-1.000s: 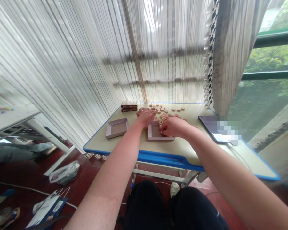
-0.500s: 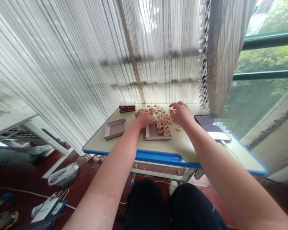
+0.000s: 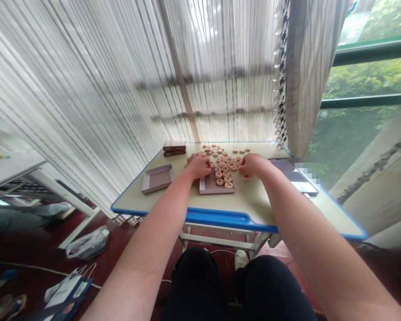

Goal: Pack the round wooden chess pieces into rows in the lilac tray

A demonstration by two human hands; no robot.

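Several round wooden Chinese chess pieces (image 3: 223,159) lie loose over the back half of the desk. Rows of pieces with dark characters (image 3: 219,182) fill the right part of a shallow cardboard box (image 3: 217,191). My left hand (image 3: 198,165) rests over the box's back left corner, fingers spread above loose pieces and thumb apart. To the right of the box, my right hand (image 3: 252,164) points down with its fingers drawn together at the edge of the loose pieces; what they pinch is hidden. Just below those fingers lies a piece with a red mark (image 3: 245,177).
A matching box part (image 3: 158,179) stands to the left, with two small stacked boxes (image 3: 174,148) behind it. A phone (image 3: 292,176) with a cable lies at the right. The desk has a blue edge (image 3: 217,217); a string curtain (image 3: 220,89) hangs behind.
My right hand has come down toward the loose pieces and its fingers have closed together. The left hand stays at the box's back corner. The view has shifted slightly.
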